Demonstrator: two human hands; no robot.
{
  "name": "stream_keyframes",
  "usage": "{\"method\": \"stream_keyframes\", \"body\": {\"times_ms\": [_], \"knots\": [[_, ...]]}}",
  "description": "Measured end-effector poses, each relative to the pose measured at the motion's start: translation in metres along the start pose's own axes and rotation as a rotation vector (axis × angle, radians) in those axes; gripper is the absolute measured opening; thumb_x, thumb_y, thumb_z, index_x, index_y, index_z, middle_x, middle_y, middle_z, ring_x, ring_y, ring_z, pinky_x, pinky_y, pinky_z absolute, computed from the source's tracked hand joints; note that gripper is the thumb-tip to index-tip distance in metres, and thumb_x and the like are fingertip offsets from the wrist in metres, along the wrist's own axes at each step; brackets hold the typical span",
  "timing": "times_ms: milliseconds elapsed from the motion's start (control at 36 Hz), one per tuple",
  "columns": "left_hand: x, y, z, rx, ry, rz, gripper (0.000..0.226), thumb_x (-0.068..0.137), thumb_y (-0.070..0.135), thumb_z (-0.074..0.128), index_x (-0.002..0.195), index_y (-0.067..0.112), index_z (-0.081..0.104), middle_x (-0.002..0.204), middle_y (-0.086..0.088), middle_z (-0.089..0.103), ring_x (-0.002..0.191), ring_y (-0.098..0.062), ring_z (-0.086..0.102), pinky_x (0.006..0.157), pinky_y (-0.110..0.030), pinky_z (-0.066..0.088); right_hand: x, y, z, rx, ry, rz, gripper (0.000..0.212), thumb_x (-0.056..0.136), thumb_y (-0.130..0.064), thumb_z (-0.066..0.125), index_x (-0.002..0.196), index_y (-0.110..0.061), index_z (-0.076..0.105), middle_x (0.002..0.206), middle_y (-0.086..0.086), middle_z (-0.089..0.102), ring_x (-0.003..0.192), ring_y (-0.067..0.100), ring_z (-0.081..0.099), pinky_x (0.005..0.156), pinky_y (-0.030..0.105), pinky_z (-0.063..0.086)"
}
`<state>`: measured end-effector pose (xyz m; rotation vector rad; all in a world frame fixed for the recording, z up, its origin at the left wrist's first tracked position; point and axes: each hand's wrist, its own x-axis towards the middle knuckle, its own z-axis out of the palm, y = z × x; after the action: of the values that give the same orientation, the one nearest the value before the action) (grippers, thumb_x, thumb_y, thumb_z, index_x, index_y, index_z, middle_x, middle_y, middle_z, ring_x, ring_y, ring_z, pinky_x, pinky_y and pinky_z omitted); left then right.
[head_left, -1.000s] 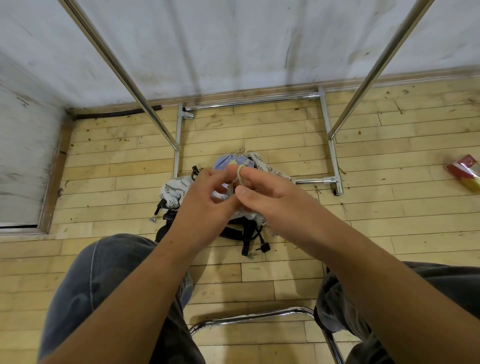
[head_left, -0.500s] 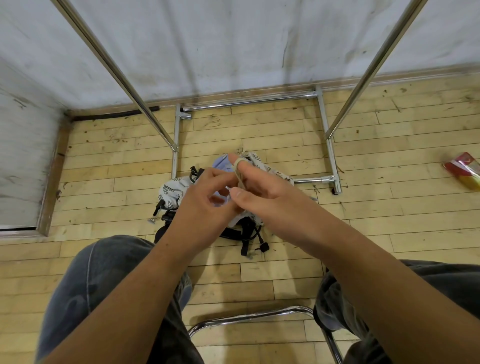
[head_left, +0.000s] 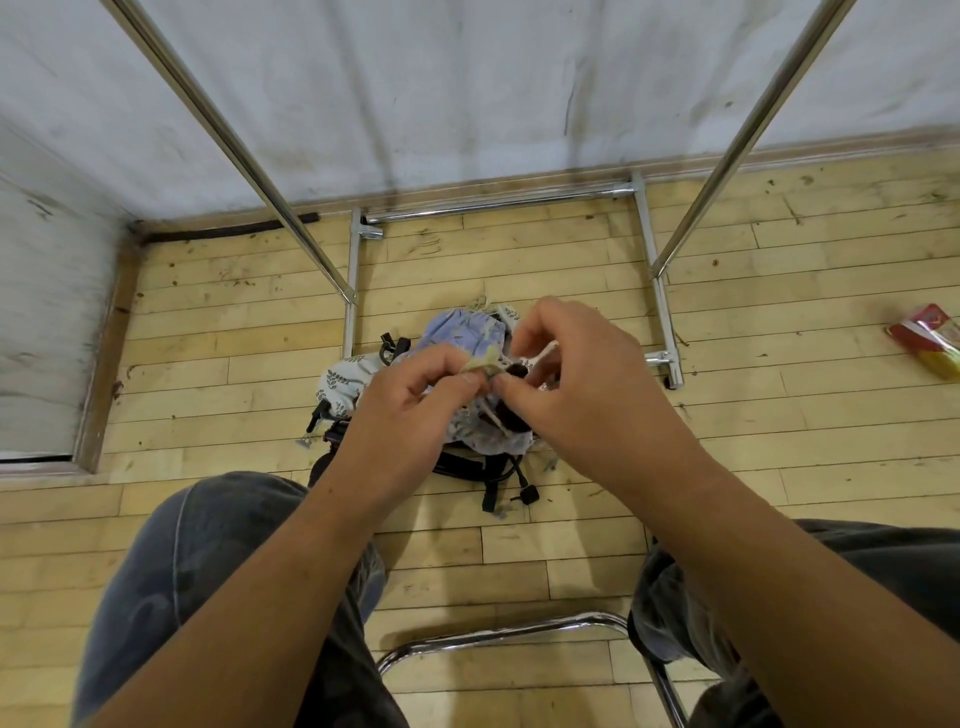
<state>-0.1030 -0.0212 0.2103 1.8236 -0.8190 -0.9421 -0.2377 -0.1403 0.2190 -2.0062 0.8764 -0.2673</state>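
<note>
My left hand (head_left: 415, 410) and my right hand (head_left: 582, 384) meet fingertip to fingertip above the floor. Between them they pinch a small pale yellowish band (head_left: 480, 365). A small dark piece (head_left: 517, 370) and thin white cords (head_left: 545, 353) show by my right thumb; what they are is unclear. Below the hands, on the wooden floor, lies a leaf-print fabric bag (head_left: 343, 376) with a lilac part (head_left: 457, 330) and black straps (head_left: 498, 478), partly hidden by my hands.
A chrome rack frame (head_left: 353, 270) stands on the floor against the white wall, its two poles (head_left: 234, 140) slanting up past me. A red and yellow packet (head_left: 930, 340) lies at the right. My knees in jeans flank a chrome chair tube (head_left: 498, 631).
The band was looped over my raised right forefinger; now that finger has curled down and both hands pinch the band together. The bag on the floor has not moved.
</note>
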Motion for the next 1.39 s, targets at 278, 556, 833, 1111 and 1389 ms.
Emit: {"method": "stream_keyframes", "body": {"times_ms": [278,556,833,1111,1389], "knots": [[-0.004,0.004,0.001,0.065,-0.044,0.08,0.022,0.101,0.012,0.06,0.083,0.023,0.067,0.086,0.013,0.06,0.077,-0.006,0.059,0.071,-0.009,0.042,-0.001,-0.005,0.003,-0.006,-0.103,-0.015,0.019,0.104,-0.022,0.057,0.109,-0.028,0.074,0.097,-0.014,0.07,0.08,-0.004,0.06,0.071,0.016,0.049],[-0.001,-0.008,-0.001,0.122,-0.114,0.062,0.005,0.095,0.035,0.07,0.098,0.033,0.067,0.11,0.011,0.061,0.11,-0.009,0.061,0.096,-0.037,0.05,0.0,-0.013,0.0,0.15,-0.149,0.19,0.022,0.101,-0.025,0.052,0.082,-0.023,0.062,0.068,-0.008,0.059,0.052,0.004,0.045,0.048,0.02,0.041],[-0.005,-0.015,0.005,0.274,-0.306,0.031,0.063,0.085,0.041,0.082,0.128,0.058,0.04,0.122,0.041,0.054,0.109,0.024,0.052,0.082,0.0,0.042,0.003,-0.022,-0.012,0.329,-0.252,0.235,0.027,0.101,-0.02,0.046,0.084,0.001,0.05,0.065,-0.002,0.039,0.055,0.01,0.035,0.059,0.035,0.032],[0.001,-0.022,0.006,0.337,-0.106,0.131,0.045,0.085,0.048,0.077,0.121,0.054,0.051,0.116,0.013,0.054,0.112,-0.007,0.054,0.09,-0.028,0.049,0.001,-0.025,-0.021,0.305,-0.337,0.027,0.016,0.101,-0.028,0.064,0.096,-0.019,0.076,0.082,-0.003,0.075,0.076,0.005,0.07,0.07,0.02,0.057],[0.004,-0.042,0.022,0.543,-0.061,0.155,0.017,0.085,0.067,0.054,0.09,0.051,0.053,0.092,0.01,0.053,0.088,-0.01,0.057,0.081,-0.027,0.048,-0.006,-0.03,-0.008,0.123,-0.491,-0.045,0.017,0.105,-0.036,0.055,0.093,-0.032,0.068,0.081,-0.012,0.068,0.073,0.004,0.063,0.067,0.025,0.055]]}}
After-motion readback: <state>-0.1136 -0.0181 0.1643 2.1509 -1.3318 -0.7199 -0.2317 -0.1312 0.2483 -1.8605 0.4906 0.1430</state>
